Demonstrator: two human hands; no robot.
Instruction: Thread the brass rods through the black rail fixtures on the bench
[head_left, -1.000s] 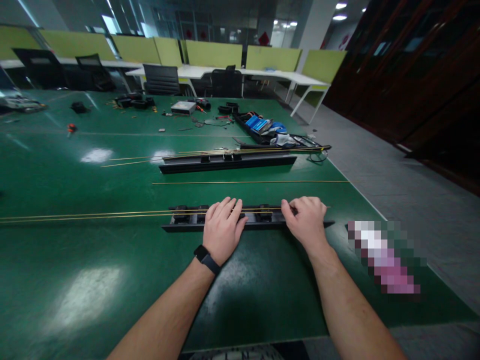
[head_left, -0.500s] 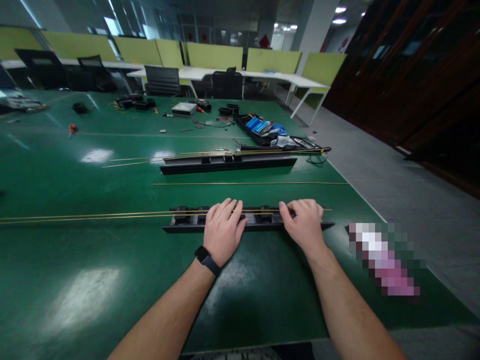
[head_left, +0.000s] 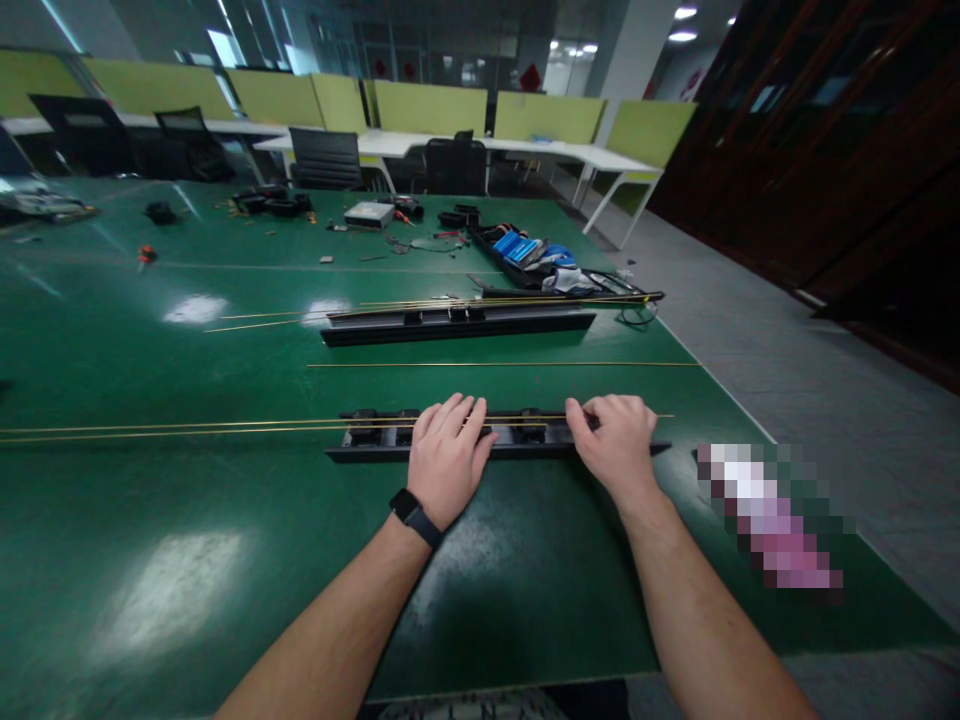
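Observation:
A long black channel point(head_left: 375, 455), open at the top with black blocks point(head_left: 365, 428) inside, lies on the green table. Two thin brass rods point(head_left: 225, 426) run into it from the left. My left hand point(head_left: 448, 455) rests across the channel and rods, fingers stretched out and thumb apart. At the channel's right part, my right hand point(head_left: 619, 445) is closed around one brass rod, whose tip sticks out to the right. The exact grip is hidden behind the thumb and knuckles.
Another brass rod point(head_left: 495, 365) lies behind the channel. Farther back, a second black channel point(head_left: 450, 332) has several rods on top. A black tray point(head_left: 517, 262) holds blue packs. A pixelated pink object point(head_left: 780, 530) is at the right, near the table edge.
My right hand has slid slightly to the right along the channel, and the rod's tip sticks out farther right. My left hand stays in place.

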